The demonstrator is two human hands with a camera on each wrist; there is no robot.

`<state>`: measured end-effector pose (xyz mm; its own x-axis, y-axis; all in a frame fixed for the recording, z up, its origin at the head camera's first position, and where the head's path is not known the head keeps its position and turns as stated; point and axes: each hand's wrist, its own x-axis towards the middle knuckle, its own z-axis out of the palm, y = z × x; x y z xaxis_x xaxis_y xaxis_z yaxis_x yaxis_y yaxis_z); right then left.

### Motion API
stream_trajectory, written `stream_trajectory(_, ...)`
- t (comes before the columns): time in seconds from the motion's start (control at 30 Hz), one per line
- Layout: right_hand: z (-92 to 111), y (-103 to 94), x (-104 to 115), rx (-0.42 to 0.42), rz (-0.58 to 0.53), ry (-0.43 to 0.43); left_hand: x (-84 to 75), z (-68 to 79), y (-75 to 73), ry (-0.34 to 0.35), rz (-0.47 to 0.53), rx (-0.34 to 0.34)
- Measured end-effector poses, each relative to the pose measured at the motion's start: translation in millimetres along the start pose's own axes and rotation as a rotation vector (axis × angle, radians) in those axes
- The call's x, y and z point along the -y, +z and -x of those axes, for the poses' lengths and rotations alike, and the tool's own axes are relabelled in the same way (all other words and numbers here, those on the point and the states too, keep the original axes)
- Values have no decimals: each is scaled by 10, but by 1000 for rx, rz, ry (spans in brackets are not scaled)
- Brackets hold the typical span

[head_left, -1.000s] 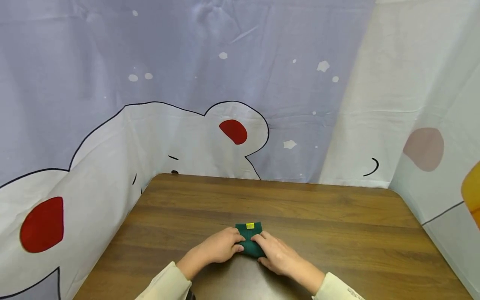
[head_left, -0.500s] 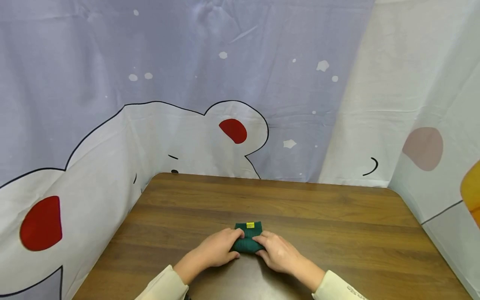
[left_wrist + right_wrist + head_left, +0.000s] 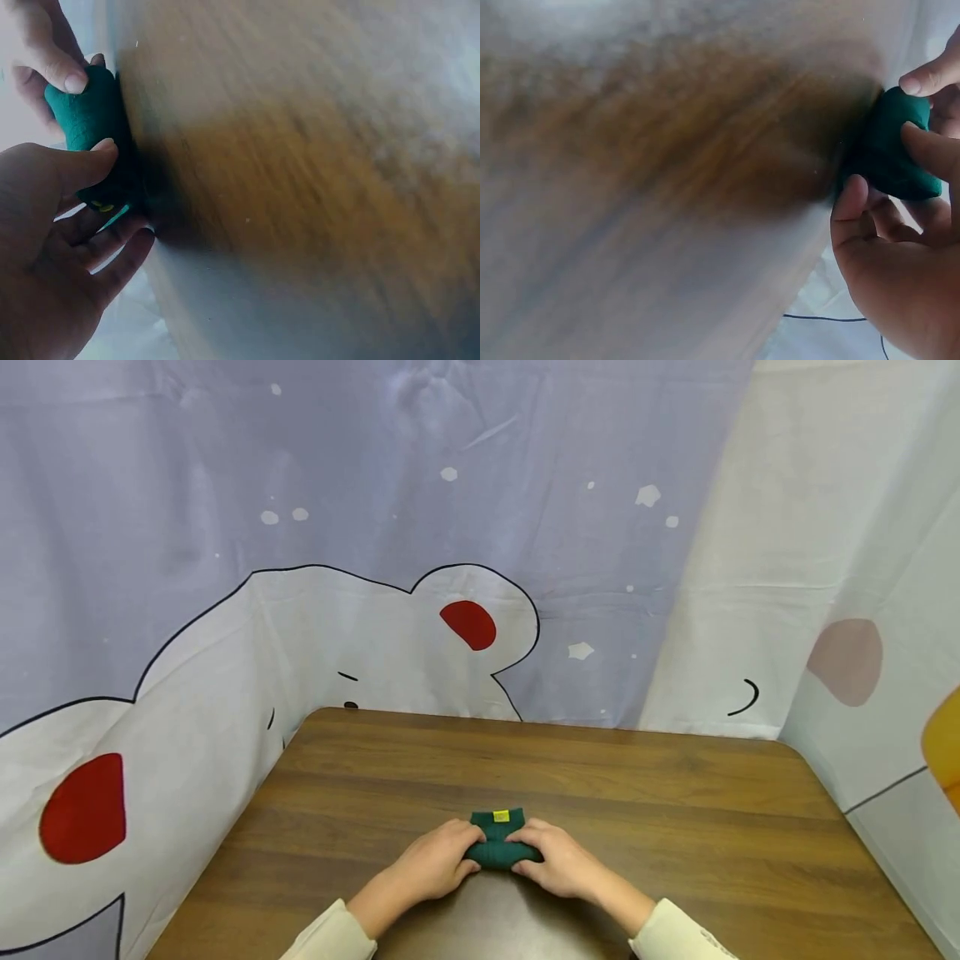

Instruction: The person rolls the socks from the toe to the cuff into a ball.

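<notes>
A dark green sock [image 3: 497,855] lies on the wooden table in the head view, its near part rolled into a thick bundle. The far end is flat and bears a small yellow label [image 3: 501,816]. My left hand [image 3: 433,862] grips the roll's left end, thumb on the near side and fingers over the top. At the right end, my right hand [image 3: 561,860] holds it the same way. Both wrist views show the green roll [image 3: 88,112] between the two hands, with thumbs pressed against it. The underside of the roll is hidden.
The brown wooden table [image 3: 637,793] has rounded far corners. Behind it and at both sides hangs a printed cloth [image 3: 585,568] in lilac and white. A thin dark cord [image 3: 825,319] shows beyond the table edge in the right wrist view.
The sock's near part, slanted and partly covered by the hands before, is now a fuller, straighter roll. Both thumbs have shifted along its near side, and the hands still hold its ends.
</notes>
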<state>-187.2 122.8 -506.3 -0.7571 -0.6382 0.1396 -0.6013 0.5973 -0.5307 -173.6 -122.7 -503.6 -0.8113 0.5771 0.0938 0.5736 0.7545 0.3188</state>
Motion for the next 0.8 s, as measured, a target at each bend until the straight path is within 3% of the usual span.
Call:
stream_trajectory(0.23, 29, -7, -32, 1, -41, -42, 60, -24, -6, -9, 133, 31)
stream_trajectory(0.43, 6, -16, -38, -7, -88, -18, 93, -32, -24, -37, 238, 57)
stream_trajectory(0.67, -13, -35, -66, -9, -128, 16, 44, -23, 18, -113, 232, 16)
stream_trajectory(0.8, -28, -37, -67, -1, -138, 68, 16, -25, 43, -105, 193, -14)
